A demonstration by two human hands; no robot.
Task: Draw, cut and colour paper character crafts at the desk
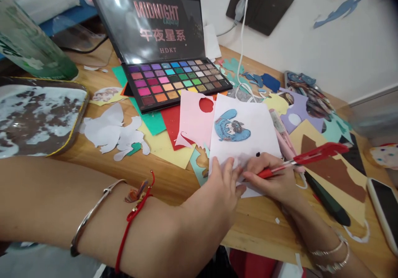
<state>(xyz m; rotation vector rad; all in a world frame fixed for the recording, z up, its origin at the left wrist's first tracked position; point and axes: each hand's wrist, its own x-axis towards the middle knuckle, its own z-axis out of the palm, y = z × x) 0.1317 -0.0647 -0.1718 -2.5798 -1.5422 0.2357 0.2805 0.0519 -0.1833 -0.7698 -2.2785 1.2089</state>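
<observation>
Left hand [213, 201] isn't clamped on anything, fingers just spread over a white rectangular paper sheet [263, 118] on the table, blue hooded cartoon figure [231, 126] at their 12 o'clock. Sheet looks light, floppy, easy to crease; I'd pin it flat. Right hand [276, 180] pinches a slim red-and-clear plastic pen [301, 159], top toward 2 o'clock; probably light, stiff, best held low.
</observation>
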